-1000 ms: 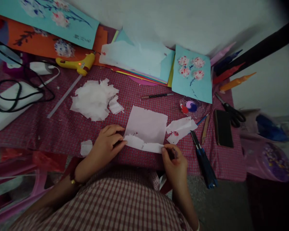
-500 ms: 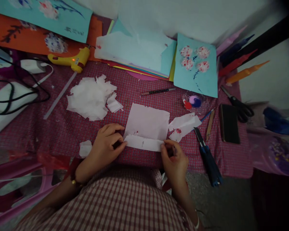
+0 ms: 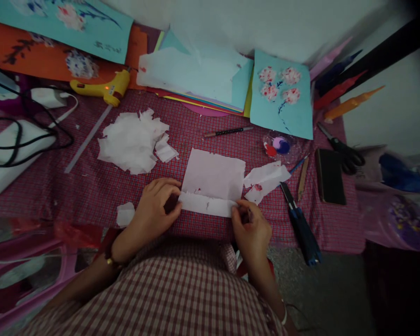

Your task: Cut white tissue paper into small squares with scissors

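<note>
A thin sheet of tissue paper [image 3: 213, 175] lies on the checked tablecloth, its near edge folded over into a white strip. At the left end of that fold my left hand [image 3: 157, 203] pinches the paper between thumb and fingers. My right hand [image 3: 252, 228] grips the fold's right end the same way. Just right of the sheet are torn paper scraps [image 3: 266, 179] with red marks. A heap of white tissue pieces [image 3: 131, 142] sits to the left, and a small white square [image 3: 126, 214] lies beside my left wrist.
A yellow glue gun [image 3: 108, 88] with its light on rests at the back left. On the right lie a utility knife [image 3: 303, 233], scissors [image 3: 345, 151], a dark phone [image 3: 331, 177] and a paint palette [image 3: 280, 144]. A pen [image 3: 228, 132] lies behind the sheet.
Both hands hold the folded edge almost as before, with only a very slight shift. The view has moved a little, so things on the right appear slightly further left.
</note>
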Demonstrator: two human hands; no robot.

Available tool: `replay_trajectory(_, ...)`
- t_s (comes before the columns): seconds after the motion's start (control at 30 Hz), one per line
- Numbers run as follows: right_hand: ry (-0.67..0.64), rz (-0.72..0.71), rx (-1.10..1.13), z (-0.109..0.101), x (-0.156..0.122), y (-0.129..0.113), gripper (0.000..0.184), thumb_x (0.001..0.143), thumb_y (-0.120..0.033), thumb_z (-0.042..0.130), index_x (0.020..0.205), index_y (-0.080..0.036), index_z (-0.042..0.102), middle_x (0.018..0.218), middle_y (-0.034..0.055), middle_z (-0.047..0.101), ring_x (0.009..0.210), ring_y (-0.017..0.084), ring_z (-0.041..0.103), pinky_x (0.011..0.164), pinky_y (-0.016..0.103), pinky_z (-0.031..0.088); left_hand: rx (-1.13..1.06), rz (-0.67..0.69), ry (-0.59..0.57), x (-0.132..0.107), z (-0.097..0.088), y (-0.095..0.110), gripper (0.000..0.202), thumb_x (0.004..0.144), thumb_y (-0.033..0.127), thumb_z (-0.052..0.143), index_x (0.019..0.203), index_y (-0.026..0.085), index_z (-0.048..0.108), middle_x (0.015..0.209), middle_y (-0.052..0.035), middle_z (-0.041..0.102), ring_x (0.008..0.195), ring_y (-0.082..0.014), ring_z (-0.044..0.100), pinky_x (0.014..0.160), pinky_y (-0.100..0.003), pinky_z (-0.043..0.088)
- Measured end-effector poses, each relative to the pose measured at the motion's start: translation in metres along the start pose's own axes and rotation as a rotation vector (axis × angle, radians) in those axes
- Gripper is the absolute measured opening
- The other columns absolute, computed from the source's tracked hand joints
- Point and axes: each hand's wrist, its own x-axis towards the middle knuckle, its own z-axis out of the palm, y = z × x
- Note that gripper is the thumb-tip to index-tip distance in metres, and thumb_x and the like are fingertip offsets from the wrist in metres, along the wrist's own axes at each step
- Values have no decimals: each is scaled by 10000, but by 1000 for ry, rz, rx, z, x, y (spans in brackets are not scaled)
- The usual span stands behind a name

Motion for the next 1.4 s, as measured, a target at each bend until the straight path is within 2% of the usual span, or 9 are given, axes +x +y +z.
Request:
replay_trajectory(0.13,14,1,-3,1,0,0,182,864,-317,574,966,-212,682,829,54,740,686,213,668,621,323,488,8,33,64,-4,-3,3,308,804,92,523,1091,200,547,1134,-77,632,1083,-239,580,955,-447,471)
replay_trajectory(0.23,14,-2,-19,2,0,0,200,863,-327,570,976,-210,686,820,53,739,681,215,669,615,322,482,22,179,103,-10,-6,16,313,848,111,525,1145,206,552,1183,-79,633,1136,-229,573,1040,-457,432)
replay_trajectory(0.37,22,-5,-22,2,0,0,216,867,-322,562,990,-195,685,826,61,743,674,213,672,621,320,485,62,527,-158,-12,-2,36,354,924,289,539,1263,187,540,1331,-76,603,1281,-225,503,1149,-430,312)
replay_trajectory(0.47,32,-27,-23,2,0,0,213,870,-311,560,995,-189,683,828,62,745,678,208,674,635,315,495,119,609,-326,-13,9,40,545,934,462,507,1384,161,451,1478,-92,467,1390,-243,382,1187,-434,212)
replay_trajectory(0.77,25,-39,26,0,1,2,203,874,-291,559,1009,-179,660,820,49,705,712,200,655,677,329,520,295,635,-417,-22,26,31,740,922,586,439,1462,92,327,1568,-126,293,1443,-263,274,1181,-421,174)
replay_trajectory(0.97,83,-202,174,-19,-13,1,177,905,-222,530,1055,-198,621,998,88,631,919,222,624,796,388,541,287,638,-410,-20,28,31,726,931,585,417,1464,101,325,1565,-115,309,1445,-251,268,1189,-404,150)
replay_trajectory(1.1,-216,-434,-66,-24,-25,-1,474,921,-230,510,1387,-177,444,1424,158,501,1337,292,435,1078,527,383,263,624,-392,-20,26,34,734,938,593,388,1472,95,311,1554,-119,332,1434,-247,294,1186,-393,146)
replay_trajectory(1.2,-388,-520,-237,-18,-30,2,651,911,-265,527,1499,-151,273,1562,147,340,1458,297,254,1157,571,245,250,605,-352,-22,20,32,721,947,598,346,1476,109,312,1539,-116,365,1426,-245,309,1188,-397,116)
replay_trajectory(1.4,-429,-542,-329,-5,-34,7,764,873,-340,597,1513,-125,239,1598,154,230,1484,308,172,1172,581,185,325,467,-326,-36,13,13,750,906,600,458,1450,91,366,1532,-162,361,1429,-282,299,1190,-436,95)
